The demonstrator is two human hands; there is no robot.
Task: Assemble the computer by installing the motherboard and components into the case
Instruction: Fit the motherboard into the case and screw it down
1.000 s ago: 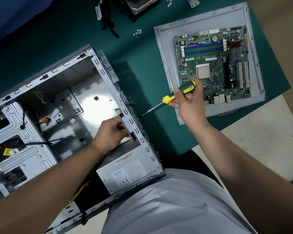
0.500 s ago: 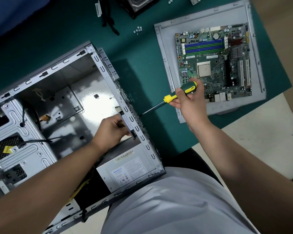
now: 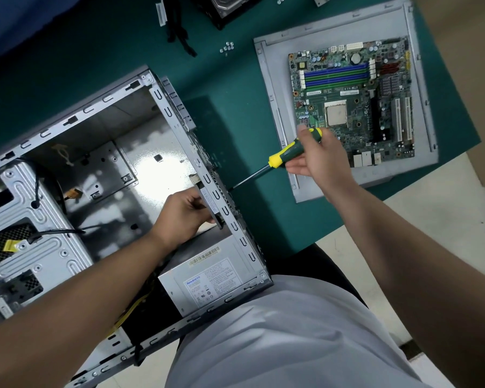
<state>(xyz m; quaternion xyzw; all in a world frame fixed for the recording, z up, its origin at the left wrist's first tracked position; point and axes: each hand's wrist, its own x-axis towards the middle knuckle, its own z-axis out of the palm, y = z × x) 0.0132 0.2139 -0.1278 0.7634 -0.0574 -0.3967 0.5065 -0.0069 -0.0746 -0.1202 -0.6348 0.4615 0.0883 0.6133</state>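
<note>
While a dark part (image 3: pixel 212 204) is pinched by the left hand (image 3: pixel 184 215) inside the case (image 3: pixel 237 228), the screwdriver (image 3: pixel 284 154) is gripped loosely by the right hand (image 3: pixel 317 159); the tip can slip off the rear wall. The motherboard (image 3: pixel 353 99) is kept apart on a panel (image 3: pixel 272 107).

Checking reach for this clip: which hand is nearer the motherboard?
Right. The right hand overlaps the motherboard at its near-left corner; the left hand is inside the case, well left.

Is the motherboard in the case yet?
Out. The motherboard lies on a grey panel on the green mat, beside the open case.
</note>
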